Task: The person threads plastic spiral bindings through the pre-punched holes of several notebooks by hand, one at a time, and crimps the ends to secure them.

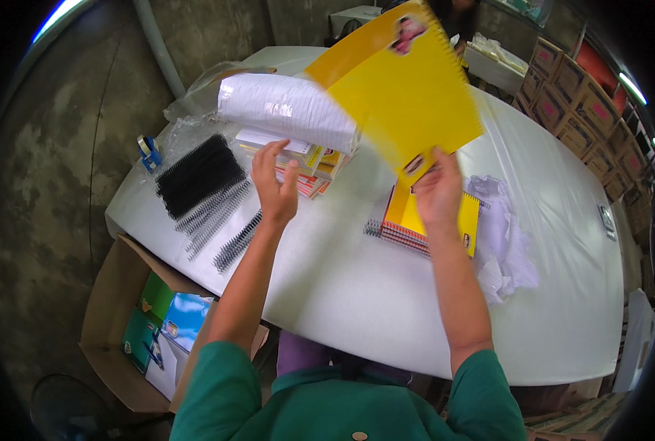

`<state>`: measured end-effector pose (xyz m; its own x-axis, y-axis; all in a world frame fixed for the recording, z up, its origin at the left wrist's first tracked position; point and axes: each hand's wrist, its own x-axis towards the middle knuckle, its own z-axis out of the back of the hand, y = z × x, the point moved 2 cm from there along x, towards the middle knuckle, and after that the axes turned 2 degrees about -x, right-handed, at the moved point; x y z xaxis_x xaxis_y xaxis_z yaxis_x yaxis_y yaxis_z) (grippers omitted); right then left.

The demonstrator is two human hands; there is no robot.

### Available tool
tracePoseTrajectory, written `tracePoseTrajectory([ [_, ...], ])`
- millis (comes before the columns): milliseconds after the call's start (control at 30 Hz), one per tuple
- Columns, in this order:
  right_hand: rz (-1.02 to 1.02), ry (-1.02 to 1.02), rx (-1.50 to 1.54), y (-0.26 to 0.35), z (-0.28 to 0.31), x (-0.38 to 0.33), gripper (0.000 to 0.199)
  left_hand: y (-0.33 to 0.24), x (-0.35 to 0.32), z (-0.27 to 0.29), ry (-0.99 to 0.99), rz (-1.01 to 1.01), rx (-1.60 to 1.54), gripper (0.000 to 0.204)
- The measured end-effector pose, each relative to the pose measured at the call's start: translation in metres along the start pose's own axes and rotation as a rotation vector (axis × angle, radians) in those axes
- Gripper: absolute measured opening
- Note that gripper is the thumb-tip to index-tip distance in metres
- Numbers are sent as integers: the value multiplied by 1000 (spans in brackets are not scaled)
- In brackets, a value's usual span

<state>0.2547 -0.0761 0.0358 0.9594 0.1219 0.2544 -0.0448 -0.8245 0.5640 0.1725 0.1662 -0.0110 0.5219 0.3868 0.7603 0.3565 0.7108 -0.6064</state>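
Note:
My right hand [439, 192] grips a yellow notebook cover [415, 95] by its lower corner and holds it up above the table. A toothed row runs down the cover's right edge; whether it is punched holes or a binding I cannot tell. Below that hand lies a stack of spiral-bound notebooks [404, 234], a yellow one on top. My left hand [276, 192] hangs in the air with fingers apart, holding nothing. Just beyond it, a pile of unbound notebooks [314, 167] sits under a plastic-wrapped bundle of white paper [287, 106]. Black binding coils [199, 175] and loose grey coils [213, 220] lie to its left.
A blue tape dispenser [149, 153] stands near the white table's [357, 294] left edge. Crumpled white wrapping [502, 246] lies right of the notebook stack. An open cardboard box [110, 316] with notebooks is at lower left. Stacked cartons [584, 110] and a person [458, 16] are farther off.

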Motion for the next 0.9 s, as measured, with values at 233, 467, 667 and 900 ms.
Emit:
tracePoseTrajectory([
  [233,-267,175,-146,-67,-29,-81,36,-52,-10,26,62,457,-763,33],
  [467,72,59,-728,-52,-37,-18,90,19,51,125,-342,485,-780,31],
  [667,264,314,-1037,-95,-45,41,118,77,61,123,-125,809,-1735,15],
  [900,-266,133,-777,-90,-64,65,114,96,74,109,-219,676,-1431,8],
])
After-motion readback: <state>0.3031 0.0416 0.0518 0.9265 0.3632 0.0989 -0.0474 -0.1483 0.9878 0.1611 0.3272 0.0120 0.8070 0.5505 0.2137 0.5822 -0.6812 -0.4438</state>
